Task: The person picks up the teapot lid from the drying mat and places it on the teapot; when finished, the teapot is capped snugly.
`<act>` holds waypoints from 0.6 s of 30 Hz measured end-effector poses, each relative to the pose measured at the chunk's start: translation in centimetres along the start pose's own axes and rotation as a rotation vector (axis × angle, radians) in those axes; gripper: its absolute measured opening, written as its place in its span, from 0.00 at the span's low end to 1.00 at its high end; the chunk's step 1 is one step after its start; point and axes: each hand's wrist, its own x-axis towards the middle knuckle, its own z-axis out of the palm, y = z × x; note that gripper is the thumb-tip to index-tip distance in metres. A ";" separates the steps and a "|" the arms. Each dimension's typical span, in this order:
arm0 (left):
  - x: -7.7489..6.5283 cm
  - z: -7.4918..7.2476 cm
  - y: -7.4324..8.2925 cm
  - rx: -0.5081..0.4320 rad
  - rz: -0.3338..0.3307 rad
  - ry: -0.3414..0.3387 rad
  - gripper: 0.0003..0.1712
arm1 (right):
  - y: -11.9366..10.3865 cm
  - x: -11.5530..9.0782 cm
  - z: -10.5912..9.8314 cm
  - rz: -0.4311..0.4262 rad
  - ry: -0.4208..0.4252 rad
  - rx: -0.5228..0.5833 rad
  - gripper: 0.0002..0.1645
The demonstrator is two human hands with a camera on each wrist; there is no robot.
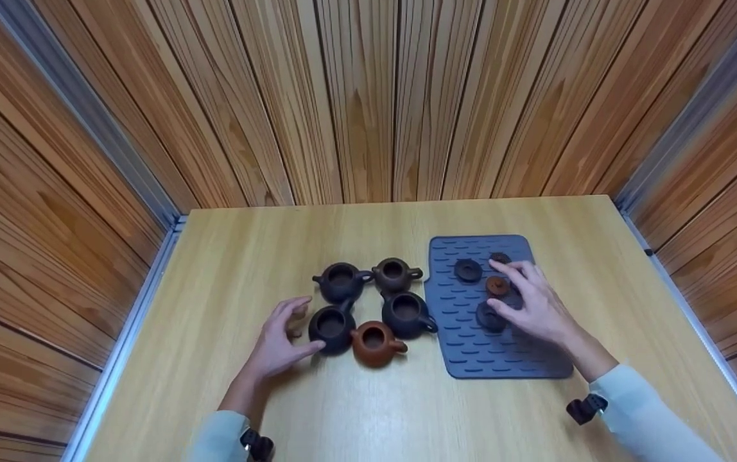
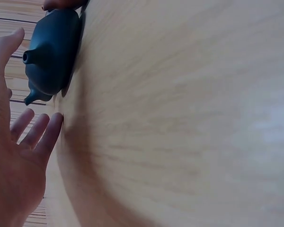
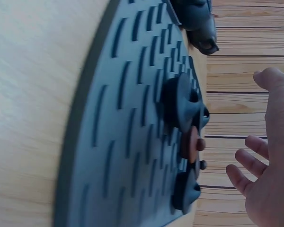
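Several small teapots stand in a cluster without lids on the tabletop: a reddish-brown teapot (image 1: 378, 354) in front and dark ones around it. My left hand (image 1: 282, 340) is spread beside the front-left dark teapot (image 1: 331, 346), its thumb close to the pot; whether they touch I cannot tell. In the left wrist view, a gap shows between the fingers and this teapot (image 2: 49, 61). My right hand (image 1: 535, 301) hovers, fingers apart, over several lids on a grey mat, among them a brown lid (image 1: 497, 286) and a dark lid (image 1: 490, 318). Nothing is gripped in either hand.
The grey ribbed mat (image 1: 471, 359) lies at the right of the wooden table (image 1: 368, 417). Another dark lid (image 1: 468, 271) sits near its far left part. A dark teapot (image 1: 407, 316) stands close to the mat's left edge. Wood-panelled walls (image 1: 368, 102) enclose the table's back and sides.
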 end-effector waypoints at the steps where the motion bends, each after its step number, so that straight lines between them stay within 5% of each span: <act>1: 0.0 0.0 0.0 -0.001 -0.003 -0.004 0.51 | 0.0 -0.2 0.2 0.009 0.000 -0.003 0.45; 12: 0.5 0.8 0.1 0.015 0.010 -0.025 0.48 | 1.0 -2.0 1.4 0.036 0.009 0.078 0.32; 18: 0.7 0.8 -0.2 -0.035 -0.008 -0.035 0.45 | 1.1 -2.5 2.2 0.123 -0.014 0.136 0.25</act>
